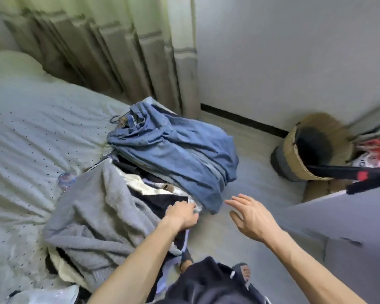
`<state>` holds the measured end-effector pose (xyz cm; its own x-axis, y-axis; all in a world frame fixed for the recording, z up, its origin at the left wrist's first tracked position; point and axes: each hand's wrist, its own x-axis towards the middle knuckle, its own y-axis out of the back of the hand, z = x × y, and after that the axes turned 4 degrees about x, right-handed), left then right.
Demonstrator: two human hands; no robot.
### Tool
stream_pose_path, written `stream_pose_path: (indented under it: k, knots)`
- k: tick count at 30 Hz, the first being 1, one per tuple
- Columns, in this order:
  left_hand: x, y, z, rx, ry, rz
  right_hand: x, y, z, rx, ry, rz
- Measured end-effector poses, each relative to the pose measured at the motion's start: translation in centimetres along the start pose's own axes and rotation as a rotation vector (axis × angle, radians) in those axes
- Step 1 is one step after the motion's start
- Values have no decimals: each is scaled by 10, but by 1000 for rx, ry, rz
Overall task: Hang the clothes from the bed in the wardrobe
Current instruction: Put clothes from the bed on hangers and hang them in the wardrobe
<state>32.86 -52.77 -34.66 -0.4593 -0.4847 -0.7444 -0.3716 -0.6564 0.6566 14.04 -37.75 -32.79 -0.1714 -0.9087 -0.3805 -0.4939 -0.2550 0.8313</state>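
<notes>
Clothes (140, 183) heaped at the bed's (31, 128) near edge, blue denim (173, 150) on top, hanger hook (115, 120) at its far end. Your left hand (181, 216) pinches a pale piece under the denim. Your right hand (250, 218) is beside the hem, fingers spread and empty. Judged soft, floppy and heavy: lift by the hanger.

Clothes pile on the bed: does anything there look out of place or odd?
Yes. The clothes pile is a crumpled heap at the edge of the bed, and the blue denim garment on top droops over it. A hanger hook pokes out at its far end.
</notes>
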Motion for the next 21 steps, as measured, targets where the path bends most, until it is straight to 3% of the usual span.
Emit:
stream_pose_path:
  k: [6,11,21]
  knots:
    - [17,70,204,310,-479,286,-125,76,119,99,-403,440]
    - [-5,78,370,478,-878,323,-249,83,181,229,-814,785]
    - [-79,17,575,768,-1676,396,-415,48,158,352,-1463,1055]
